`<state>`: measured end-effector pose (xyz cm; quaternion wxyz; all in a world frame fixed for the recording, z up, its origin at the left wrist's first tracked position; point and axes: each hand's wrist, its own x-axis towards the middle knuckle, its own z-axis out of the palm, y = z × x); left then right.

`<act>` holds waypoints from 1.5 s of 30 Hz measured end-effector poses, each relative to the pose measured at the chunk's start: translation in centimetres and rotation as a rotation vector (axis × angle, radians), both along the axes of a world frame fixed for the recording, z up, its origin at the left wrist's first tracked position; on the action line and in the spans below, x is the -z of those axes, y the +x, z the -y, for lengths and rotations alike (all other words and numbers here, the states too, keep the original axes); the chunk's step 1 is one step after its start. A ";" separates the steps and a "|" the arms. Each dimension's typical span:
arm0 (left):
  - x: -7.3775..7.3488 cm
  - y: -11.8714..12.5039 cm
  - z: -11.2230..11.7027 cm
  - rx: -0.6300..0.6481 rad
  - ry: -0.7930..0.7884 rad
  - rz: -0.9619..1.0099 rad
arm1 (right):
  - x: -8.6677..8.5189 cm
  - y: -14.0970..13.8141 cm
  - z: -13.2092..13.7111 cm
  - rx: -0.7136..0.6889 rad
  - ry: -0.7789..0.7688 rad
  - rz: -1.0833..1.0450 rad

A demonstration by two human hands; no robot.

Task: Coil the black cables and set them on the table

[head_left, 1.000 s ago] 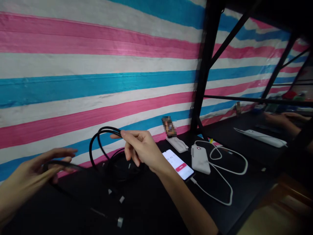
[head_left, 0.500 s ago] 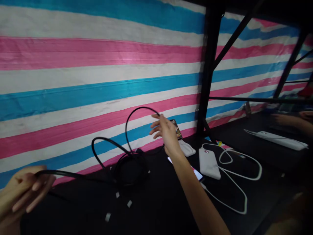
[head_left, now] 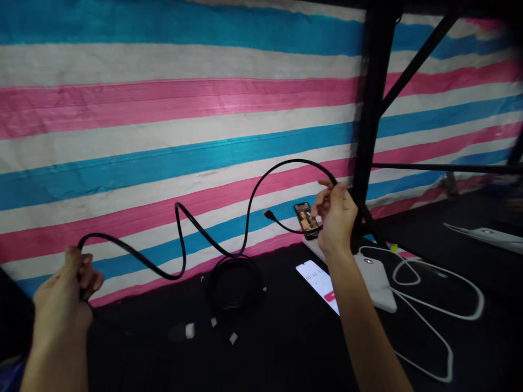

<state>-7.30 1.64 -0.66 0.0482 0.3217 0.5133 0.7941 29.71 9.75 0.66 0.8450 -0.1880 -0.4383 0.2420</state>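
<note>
A long black cable hangs in wavy loops between my two hands above the black table. My left hand is closed round one end of it at the lower left. My right hand pinches the cable near its other end, and the plug dangles free to the left of that hand. Below the cable lies a coil of more black cables with several small white-tagged plugs around it.
A lit phone lies by my right forearm next to a white power bank with a white cable. A small phone leans on the striped tarp wall. A black rack post stands right.
My hands have drawn apart and the cable has stretched out from tight loops into a long wavy line. The right hand moved right and up; the view swung left.
</note>
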 end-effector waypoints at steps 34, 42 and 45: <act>0.5 11.6 1.7 0.139 -0.199 -0.515 | 0.5 -7.3 7.2 -0.597 -0.136 0.606; 0.6 11.8 0.8 0.442 -0.088 0.046 | 3.3 -9.8 2.9 -0.739 -0.313 0.477; 0.4 12.3 0.9 0.447 0.006 0.153 | 3.4 -10.5 3.5 -0.866 -0.337 0.341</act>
